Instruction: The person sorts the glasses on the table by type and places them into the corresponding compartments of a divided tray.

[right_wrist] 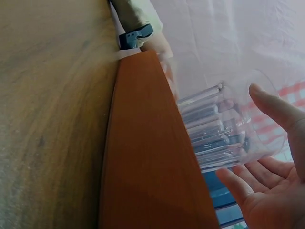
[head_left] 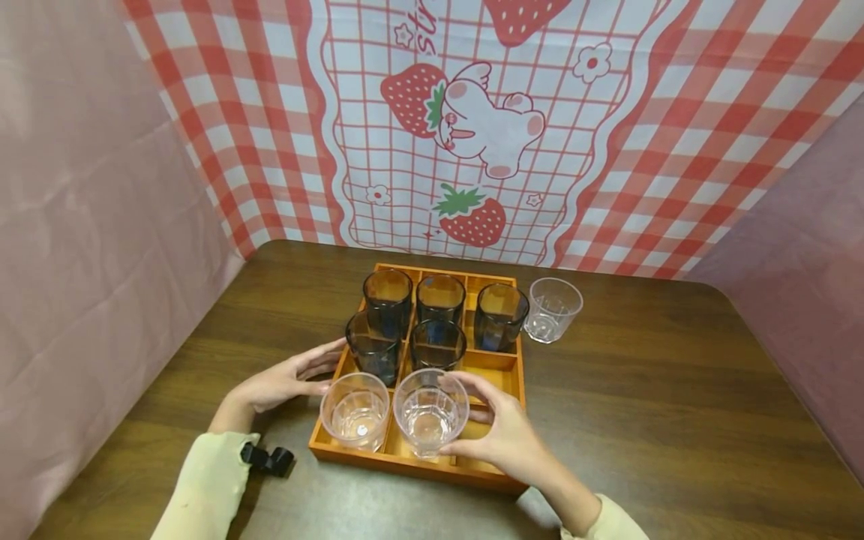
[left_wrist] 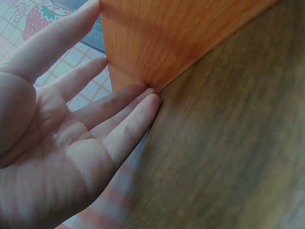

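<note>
My right hand (head_left: 502, 435) holds a clear plastic cup (head_left: 428, 420) in the front middle compartment of a wooden divided tray (head_left: 521, 375), thumb and fingers on either side of it. In the right wrist view, the thumb lies against the cup wall near the rim. My left hand (head_left: 290, 381) rests its extended fingers (left_wrist: 131, 126) against the tray's left outer side. A second clear cup (head_left: 355, 420) stands in the front left compartment. Behind these, several dark tinted glasses (head_left: 388, 296) fill the back and middle compartments.
A third clear cup (head_left: 552, 311) stands on the brown wooden table (head_left: 641, 390), just right of the tray's back corner. A red checked cloth (head_left: 270, 135) with strawberries hangs behind the table. Pink cloth (head_left: 88, 225) hangs at the left side.
</note>
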`<action>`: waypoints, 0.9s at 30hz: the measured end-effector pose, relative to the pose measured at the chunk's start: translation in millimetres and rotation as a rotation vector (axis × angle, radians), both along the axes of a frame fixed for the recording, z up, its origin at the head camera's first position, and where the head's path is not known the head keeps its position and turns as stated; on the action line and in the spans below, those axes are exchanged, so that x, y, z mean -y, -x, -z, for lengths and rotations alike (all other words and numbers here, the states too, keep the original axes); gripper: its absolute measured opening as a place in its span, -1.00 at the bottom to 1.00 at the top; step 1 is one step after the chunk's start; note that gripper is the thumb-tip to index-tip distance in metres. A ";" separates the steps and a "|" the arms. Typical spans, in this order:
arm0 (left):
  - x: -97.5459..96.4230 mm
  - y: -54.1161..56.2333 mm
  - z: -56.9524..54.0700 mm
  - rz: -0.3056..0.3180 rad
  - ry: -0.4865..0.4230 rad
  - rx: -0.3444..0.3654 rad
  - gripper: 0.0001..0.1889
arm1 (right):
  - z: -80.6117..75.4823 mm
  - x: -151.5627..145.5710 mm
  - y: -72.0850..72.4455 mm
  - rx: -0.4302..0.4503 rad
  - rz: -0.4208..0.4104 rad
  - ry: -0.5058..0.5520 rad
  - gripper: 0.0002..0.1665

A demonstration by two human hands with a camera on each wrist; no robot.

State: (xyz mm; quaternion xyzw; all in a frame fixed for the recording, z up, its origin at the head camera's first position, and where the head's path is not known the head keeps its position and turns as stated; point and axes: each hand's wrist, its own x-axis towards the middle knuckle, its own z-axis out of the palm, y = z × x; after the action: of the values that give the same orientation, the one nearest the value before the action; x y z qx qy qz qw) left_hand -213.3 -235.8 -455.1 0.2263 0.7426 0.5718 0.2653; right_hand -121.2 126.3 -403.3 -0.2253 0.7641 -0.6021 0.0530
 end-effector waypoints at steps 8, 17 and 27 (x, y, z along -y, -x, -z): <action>0.0 0.6 2.1 0.011 -0.006 -0.008 -0.13 | 10.2 -0.3 2.0 -0.021 0.002 -0.095 0.02; -1.8 0.8 2.4 0.019 -0.010 -0.020 -0.13 | 18.5 4.3 1.9 -0.103 0.059 -0.238 -0.01; -0.3 0.2 1.1 0.008 -0.001 -0.015 -0.13 | 18.5 5.6 1.8 -0.137 0.075 -0.321 -0.03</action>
State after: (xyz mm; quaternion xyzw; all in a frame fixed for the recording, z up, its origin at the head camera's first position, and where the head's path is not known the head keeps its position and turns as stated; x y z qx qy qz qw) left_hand -213.5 -235.5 -456.3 0.2339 0.7434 0.5693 0.2620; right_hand -123.0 120.6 -421.8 -0.2259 0.8600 -0.4573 0.0137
